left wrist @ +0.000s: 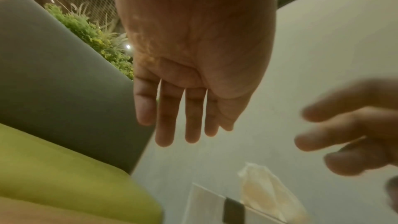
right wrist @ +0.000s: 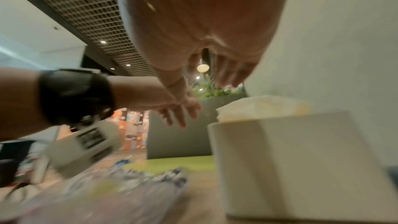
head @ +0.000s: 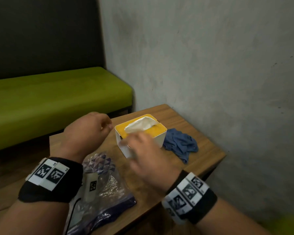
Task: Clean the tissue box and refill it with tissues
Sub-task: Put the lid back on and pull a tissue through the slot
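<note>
A white tissue box (head: 159,139) with a yellow lid (head: 157,129) stands on the small wooden table (head: 202,141). A white tissue (head: 140,124) sticks up out of its slot. My right hand (head: 143,148) hovers blurred just in front of the box, fingers spread and holding nothing. My left hand (head: 95,126) is in the air to the left of the box, fingers straight and empty. The left wrist view shows that open hand (left wrist: 185,132) above the box (left wrist: 206,205) and tissue (left wrist: 264,190). In the right wrist view the box (right wrist: 301,159) is close by the right hand (right wrist: 226,77).
A crumpled blue cloth (head: 182,143) lies right of the box. An opened plastic tissue wrapper (head: 102,177) lies at the table's near left. A green bench (head: 58,99) stands to the left, a grey wall (head: 210,65) behind and to the right.
</note>
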Demonstrator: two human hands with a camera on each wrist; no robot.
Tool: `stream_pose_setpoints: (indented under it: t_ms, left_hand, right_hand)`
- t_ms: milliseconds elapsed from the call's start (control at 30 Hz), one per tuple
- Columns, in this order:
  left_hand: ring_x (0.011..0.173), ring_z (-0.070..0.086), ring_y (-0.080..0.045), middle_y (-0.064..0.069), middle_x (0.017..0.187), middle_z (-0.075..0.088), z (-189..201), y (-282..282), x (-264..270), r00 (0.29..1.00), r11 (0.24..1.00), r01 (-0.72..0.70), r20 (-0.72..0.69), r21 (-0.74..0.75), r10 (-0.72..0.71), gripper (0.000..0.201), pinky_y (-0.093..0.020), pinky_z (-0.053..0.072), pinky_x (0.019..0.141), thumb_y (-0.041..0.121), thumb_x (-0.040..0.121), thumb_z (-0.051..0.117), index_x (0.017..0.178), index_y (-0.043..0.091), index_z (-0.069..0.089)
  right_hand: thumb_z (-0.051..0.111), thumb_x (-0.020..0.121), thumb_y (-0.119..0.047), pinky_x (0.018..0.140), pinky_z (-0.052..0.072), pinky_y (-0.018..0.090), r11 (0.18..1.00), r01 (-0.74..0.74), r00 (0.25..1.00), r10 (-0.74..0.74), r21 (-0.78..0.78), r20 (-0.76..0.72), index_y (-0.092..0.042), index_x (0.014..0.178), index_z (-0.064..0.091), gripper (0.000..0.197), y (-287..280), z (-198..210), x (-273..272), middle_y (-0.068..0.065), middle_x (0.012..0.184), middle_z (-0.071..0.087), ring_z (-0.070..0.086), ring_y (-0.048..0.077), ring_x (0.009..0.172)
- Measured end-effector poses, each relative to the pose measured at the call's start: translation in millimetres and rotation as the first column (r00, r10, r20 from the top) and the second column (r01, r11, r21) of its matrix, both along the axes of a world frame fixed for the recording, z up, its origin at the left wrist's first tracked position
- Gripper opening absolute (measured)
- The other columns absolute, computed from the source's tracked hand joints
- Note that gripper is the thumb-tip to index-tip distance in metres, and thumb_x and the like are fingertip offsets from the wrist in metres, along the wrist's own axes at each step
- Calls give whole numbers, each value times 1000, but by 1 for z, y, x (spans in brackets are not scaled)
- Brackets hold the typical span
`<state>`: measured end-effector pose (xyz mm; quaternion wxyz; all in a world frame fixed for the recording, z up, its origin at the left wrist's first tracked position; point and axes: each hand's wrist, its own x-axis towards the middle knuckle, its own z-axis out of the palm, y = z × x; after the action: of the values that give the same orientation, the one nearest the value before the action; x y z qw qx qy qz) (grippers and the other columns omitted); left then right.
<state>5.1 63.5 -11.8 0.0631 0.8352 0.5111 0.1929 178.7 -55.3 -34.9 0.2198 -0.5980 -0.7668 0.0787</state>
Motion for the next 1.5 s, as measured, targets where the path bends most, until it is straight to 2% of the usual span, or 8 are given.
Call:
stream_pose_setpoints:
  t_ms: [100,300,633,833,1033,1167,1367,1500]
  left_hand:
    - [86,59,-16,7,102,63,2,2,-10,996,998,-65,-55,1,65,18,-31,49,65,42,100,55,103,32,70]
    - [89,59,-12,7,110,66,-12,3,-15,954,976,-66,-300,-207,1,17,-25,40,59,42,97,64,109,30,68]
    - [110,62,-20,5,127,63,-29,-13,-15,790,807,-65,-525,-587,-318,58,-34,52,86,29,76,88,126,36,61]
    - [124,55,-24,5,142,43,-36,-13,-30,809,824,-53,-507,-565,-296,81,-38,54,96,26,74,89,142,46,49]
    - [109,49,-13,8,124,48,-25,-3,-38,863,950,10,-478,-313,-167,47,-25,45,84,31,77,87,117,42,64]
    - [110,57,-17,5,126,57,-37,-5,-39,822,877,-125,-544,-464,-170,54,-32,53,91,39,76,87,125,36,64]
    - [104,57,-17,4,125,55,-40,-9,-37,815,893,-117,-555,-435,-164,52,-32,53,84,46,77,84,122,37,61]
    - [98,55,-12,8,122,55,-16,-10,-29,892,978,34,-435,-207,-123,31,-29,51,77,50,87,72,114,39,61]
  right_hand:
    - [55,93,-9,100,48,44,909,-290,933,338,-298,124,-21,127,63,36,1,-16,-34,3,131,55,50,22,121]
    - [59,95,-27,103,45,52,775,-189,859,428,-603,280,-27,146,44,53,24,-50,-44,4,150,45,49,31,129]
    - [68,88,-30,99,47,50,857,-140,913,305,-495,270,-33,147,37,67,31,-45,-47,5,151,39,49,32,127]
    - [66,91,-28,96,46,45,712,-171,883,418,-681,216,-29,147,39,62,24,-31,-57,9,143,47,50,31,125]
    - [63,93,-34,106,42,50,738,-40,890,333,-673,311,-44,150,30,67,38,-32,-45,2,164,15,35,36,140]
    - [67,89,-30,108,40,51,725,-54,889,348,-687,298,-41,150,31,71,39,-36,-47,0,165,12,32,35,143]
    - [67,90,-25,105,45,45,826,-126,953,254,-549,163,-35,144,46,59,30,-15,-33,-2,156,35,44,25,134]
    - [68,86,-15,89,55,35,966,-59,944,-28,-250,-330,-25,109,73,25,30,26,8,-8,106,68,64,8,95]
